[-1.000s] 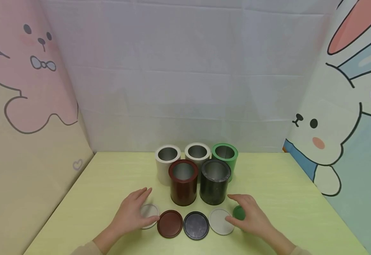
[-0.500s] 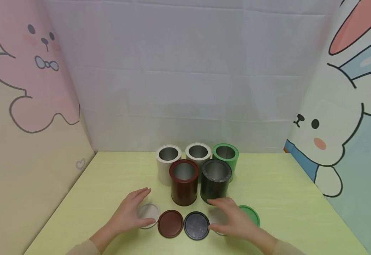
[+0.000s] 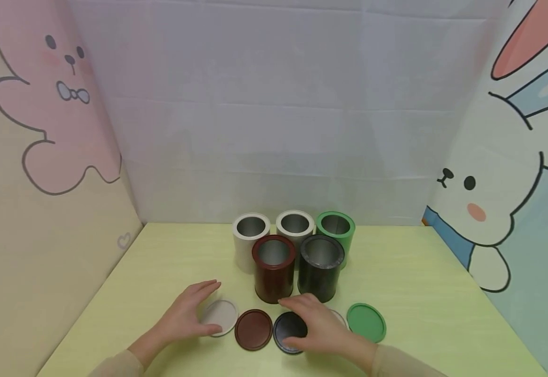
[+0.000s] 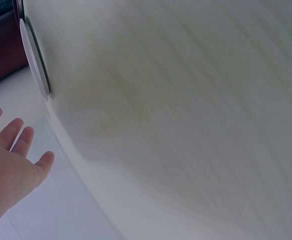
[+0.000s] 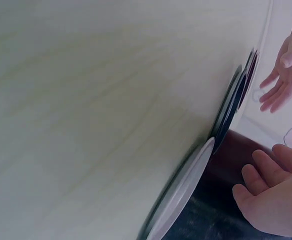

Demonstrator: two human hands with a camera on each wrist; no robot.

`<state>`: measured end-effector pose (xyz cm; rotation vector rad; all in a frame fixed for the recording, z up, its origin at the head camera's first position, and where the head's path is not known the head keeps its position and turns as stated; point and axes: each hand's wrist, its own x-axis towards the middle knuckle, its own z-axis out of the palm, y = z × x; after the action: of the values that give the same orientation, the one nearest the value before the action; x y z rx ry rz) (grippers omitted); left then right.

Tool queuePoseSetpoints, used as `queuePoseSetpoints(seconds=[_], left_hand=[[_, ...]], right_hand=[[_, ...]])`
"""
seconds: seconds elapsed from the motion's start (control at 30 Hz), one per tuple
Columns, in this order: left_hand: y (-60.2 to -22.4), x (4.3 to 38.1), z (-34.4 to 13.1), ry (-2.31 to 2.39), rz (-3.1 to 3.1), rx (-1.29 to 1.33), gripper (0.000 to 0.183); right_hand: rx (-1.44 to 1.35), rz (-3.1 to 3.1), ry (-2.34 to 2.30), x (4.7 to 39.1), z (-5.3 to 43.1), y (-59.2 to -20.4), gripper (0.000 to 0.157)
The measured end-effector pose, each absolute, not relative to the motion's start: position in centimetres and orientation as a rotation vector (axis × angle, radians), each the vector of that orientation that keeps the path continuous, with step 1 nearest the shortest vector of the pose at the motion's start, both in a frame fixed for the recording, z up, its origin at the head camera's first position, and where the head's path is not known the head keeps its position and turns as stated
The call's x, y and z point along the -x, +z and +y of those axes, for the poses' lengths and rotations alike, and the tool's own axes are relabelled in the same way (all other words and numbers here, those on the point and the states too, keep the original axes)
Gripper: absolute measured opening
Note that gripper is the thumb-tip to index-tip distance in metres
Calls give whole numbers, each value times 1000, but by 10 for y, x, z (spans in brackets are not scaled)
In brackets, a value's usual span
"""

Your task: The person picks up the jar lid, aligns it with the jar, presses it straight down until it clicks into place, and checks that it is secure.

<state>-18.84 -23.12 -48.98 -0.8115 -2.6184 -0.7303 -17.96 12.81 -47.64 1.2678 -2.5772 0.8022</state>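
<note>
My left hand (image 3: 183,315) hovers beside the left white lid (image 3: 222,317), thumb and fingers spread apart and nothing held. Over the black lid (image 3: 285,330) and the right white lid (image 3: 339,317), which it partly covers, is my right hand (image 3: 320,329), also holding nothing. A dark red lid (image 3: 253,330) lies between the left white lid and the black one. At the right end of the row lies a green lid (image 3: 367,322). In the right wrist view, the fingers (image 5: 256,185) are extended beside the lids.
Behind the lids stand a dark red can (image 3: 274,277) and a black can (image 3: 320,277), both without lids. Further back are two white cans (image 3: 244,248) and a green can (image 3: 346,238), also topless. Cloth walls (image 3: 274,131) bound the yellow table (image 3: 179,251) behind and at both sides.
My right hand has moved left from the green lid, past the right white lid, to above the black lid. My left hand has barely moved. The lids and cans stay put.
</note>
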Motion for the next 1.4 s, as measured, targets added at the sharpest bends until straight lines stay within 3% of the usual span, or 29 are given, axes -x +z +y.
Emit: queuePoseSetpoints(seconds=[0.77,1.4], left_hand=[[-494,190,-242,-669,-2595,895,87],[-505,189,-215,-498,-2531,1102,85]], right_hand=[[-1271,-2727,660,182,54,-481,71],[-1251,-2801,572,185,61,-486,83]])
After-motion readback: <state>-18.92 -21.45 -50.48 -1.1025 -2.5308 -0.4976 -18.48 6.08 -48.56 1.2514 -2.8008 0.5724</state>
